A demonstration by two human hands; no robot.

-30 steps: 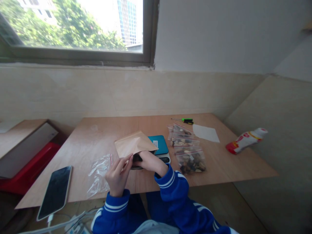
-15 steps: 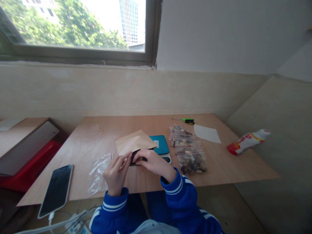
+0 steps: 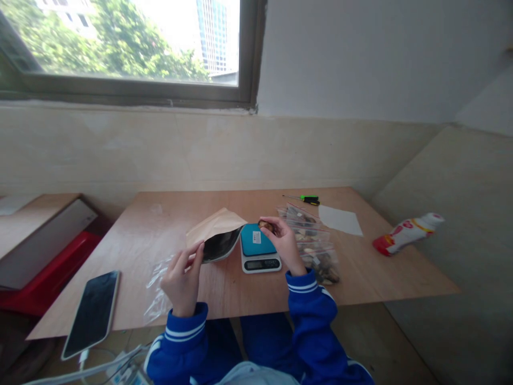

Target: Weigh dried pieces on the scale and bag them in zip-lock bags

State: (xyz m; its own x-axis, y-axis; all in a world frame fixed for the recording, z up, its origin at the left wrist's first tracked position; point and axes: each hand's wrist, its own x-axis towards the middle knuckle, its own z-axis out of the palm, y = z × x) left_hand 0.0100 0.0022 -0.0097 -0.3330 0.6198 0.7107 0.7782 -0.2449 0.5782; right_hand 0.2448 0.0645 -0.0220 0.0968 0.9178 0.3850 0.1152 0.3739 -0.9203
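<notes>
My left hand (image 3: pixel 185 278) pinches the near edge of a brown paper pouch (image 3: pixel 214 223), whose mouth gapes toward me and shows a dark lining. Between the fingertips of my right hand (image 3: pixel 284 240) is a small dark-brown dried mushroom (image 3: pixel 266 225). It is held above the right part of a digital kitchen scale (image 3: pixel 262 264) with a teal top. The pouch lies just left of the scale. What the pouch contains is hidden. Right of the scale, clear zip bags (image 3: pixel 320 267) hold similar brown and pale pieces, partly covered by my right hand.
A crumpled clear plastic bag (image 3: pixel 158 289) lies left of my left hand. A phone (image 3: pixel 92 313) with a cable sits at the front left edge. Screwdrivers (image 3: pixel 310 199), white paper (image 3: pixel 340 220) and a red-and-white bottle (image 3: pixel 409 233) are toward the right of the table.
My right hand has come out of the pouch mouth and moved right, over the scale, with the dried mushroom. The pouch has shifted slightly left, uncovering the scale and its display.
</notes>
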